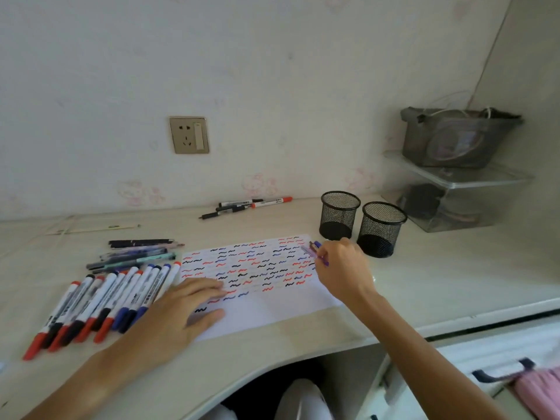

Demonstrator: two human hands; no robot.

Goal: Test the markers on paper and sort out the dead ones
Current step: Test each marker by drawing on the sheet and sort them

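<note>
right grip (339, 265) round pen (318, 253)

A wall socket (189, 135) sits above the desk (454, 277); a grey bag (454, 137) rests on stacked clear boxes (460, 195) in the corner.

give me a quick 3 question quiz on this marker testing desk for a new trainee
1. True or false: the left hand lies flat on the paper.
2. What does the right hand hold? A) a blue pen B) a red marker C) nothing
3. Fill in: two black mesh ___ stand past the paper's far right corner.

Key
1. True; its straight fingers press the sheet near the squiggles.
2. A; the blue pen is pinched at the sheet's far right edge.
3. Cups; the left mesh cup and the right mesh cup stand side by side, and no markers show above their rims.
</note>
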